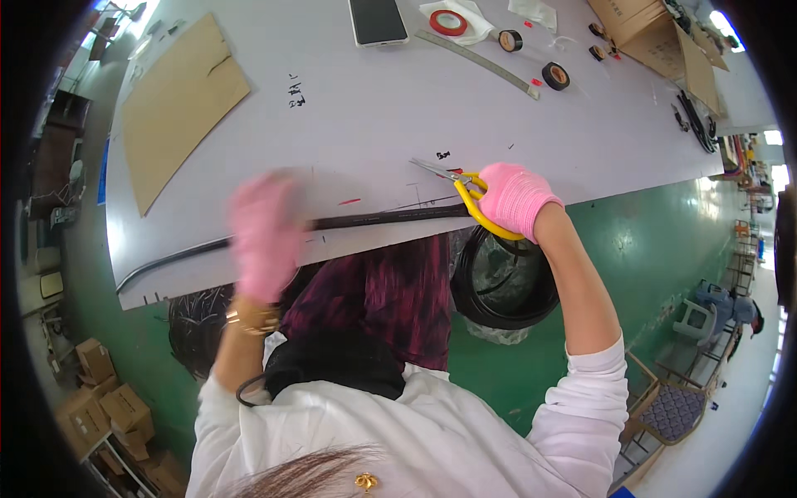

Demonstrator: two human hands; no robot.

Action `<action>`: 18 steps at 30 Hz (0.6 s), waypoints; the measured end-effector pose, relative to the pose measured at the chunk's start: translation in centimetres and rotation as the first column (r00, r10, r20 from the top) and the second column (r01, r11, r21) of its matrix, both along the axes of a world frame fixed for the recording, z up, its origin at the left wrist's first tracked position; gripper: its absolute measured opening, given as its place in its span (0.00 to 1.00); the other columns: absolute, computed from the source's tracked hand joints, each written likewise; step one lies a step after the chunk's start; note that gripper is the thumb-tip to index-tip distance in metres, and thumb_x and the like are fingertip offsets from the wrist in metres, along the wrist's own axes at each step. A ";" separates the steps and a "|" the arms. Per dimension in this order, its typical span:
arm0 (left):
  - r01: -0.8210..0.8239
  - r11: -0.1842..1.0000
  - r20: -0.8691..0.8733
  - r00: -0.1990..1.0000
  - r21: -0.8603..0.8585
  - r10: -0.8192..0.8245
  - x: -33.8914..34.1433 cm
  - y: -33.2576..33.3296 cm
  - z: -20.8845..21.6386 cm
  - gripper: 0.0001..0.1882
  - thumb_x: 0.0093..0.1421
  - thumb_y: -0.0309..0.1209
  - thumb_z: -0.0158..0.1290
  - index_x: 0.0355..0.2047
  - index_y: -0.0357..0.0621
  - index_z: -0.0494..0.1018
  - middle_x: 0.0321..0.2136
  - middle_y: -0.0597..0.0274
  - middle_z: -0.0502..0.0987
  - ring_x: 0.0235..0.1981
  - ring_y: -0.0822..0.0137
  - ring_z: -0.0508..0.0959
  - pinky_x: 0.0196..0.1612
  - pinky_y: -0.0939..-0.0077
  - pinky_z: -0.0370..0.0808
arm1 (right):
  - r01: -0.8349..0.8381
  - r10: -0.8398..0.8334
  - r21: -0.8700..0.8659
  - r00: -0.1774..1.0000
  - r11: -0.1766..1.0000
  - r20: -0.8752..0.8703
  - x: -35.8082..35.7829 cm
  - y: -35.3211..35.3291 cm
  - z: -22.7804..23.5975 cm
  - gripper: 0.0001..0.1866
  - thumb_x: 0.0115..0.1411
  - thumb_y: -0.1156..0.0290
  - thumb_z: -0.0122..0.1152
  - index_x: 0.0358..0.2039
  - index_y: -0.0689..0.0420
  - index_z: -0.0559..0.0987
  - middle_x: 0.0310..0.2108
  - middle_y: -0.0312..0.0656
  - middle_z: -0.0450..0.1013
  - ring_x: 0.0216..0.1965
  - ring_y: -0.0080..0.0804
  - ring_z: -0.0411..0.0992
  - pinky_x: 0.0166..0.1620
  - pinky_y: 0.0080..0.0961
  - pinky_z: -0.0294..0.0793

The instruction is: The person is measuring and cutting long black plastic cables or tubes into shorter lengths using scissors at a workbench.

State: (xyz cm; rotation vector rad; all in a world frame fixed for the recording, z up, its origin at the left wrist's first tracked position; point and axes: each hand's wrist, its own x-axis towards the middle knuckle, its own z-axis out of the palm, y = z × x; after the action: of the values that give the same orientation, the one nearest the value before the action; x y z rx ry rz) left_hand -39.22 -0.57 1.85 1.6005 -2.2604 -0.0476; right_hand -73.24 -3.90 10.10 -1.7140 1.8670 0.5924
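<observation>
A black cable (374,217) lies along the table's near edge, curving toward the left corner. My left hand (264,236), in a pink glove, is over the cable; motion smears its fingers, so its grip cannot be made out. In a matching pink glove, my right hand (516,197) is closed around yellow-handled scissors (488,217). Their blades point up and left above the tabletop, slightly apart. The cable's right end runs behind the scissors' handles, and whether my right fingers touch it is hidden.
A cardboard sheet (184,112) lies at the left. Farther back are a phone (378,21), a steel ruler (480,62), red tape (448,22) and black tape rolls (555,75). An open carton (643,37) stands back right. Below the edge sits a coil of black cable (506,311).
</observation>
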 end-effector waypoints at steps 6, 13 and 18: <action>0.162 0.956 -0.157 0.980 0.243 -0.126 -18.2 -0.9 5.0 0.11 0.49 0.41 0.60 0.30 0.52 0.79 0.34 0.59 0.74 0.42 0.55 0.73 0.47 0.61 0.69 | -0.001 0.002 -0.016 1.000 1.000 0.026 -0.3 -0.1 -0.1 0.19 0.55 0.56 0.57 0.37 0.58 0.81 0.35 0.52 0.78 0.40 0.47 0.77 0.44 0.37 0.76; 0.014 0.939 -0.065 0.998 0.344 0.009 -20.1 -0.5 5.1 0.12 0.46 0.44 0.61 0.27 0.52 0.81 0.33 0.58 0.74 0.41 0.56 0.73 0.45 0.62 0.70 | 0.009 -0.005 -0.054 0.996 0.999 0.088 -0.9 0.2 -0.3 0.20 0.55 0.54 0.57 0.38 0.58 0.82 0.37 0.52 0.78 0.41 0.47 0.77 0.44 0.37 0.76; -0.023 0.937 -0.035 0.999 0.349 0.037 -20.8 -0.4 5.3 0.12 0.47 0.45 0.61 0.27 0.54 0.82 0.34 0.58 0.74 0.40 0.56 0.74 0.44 0.62 0.70 | 0.042 -0.009 -0.156 0.978 0.987 0.207 -1.8 1.3 -1.7 0.18 0.55 0.55 0.58 0.36 0.58 0.79 0.34 0.51 0.77 0.39 0.49 0.76 0.42 0.39 0.75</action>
State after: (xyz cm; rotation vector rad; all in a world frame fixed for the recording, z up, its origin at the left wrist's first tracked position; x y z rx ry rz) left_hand -59.98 -0.92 7.11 1.7854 -2.2901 -0.4955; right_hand -75.05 -2.57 8.39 -1.7741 1.8261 0.2486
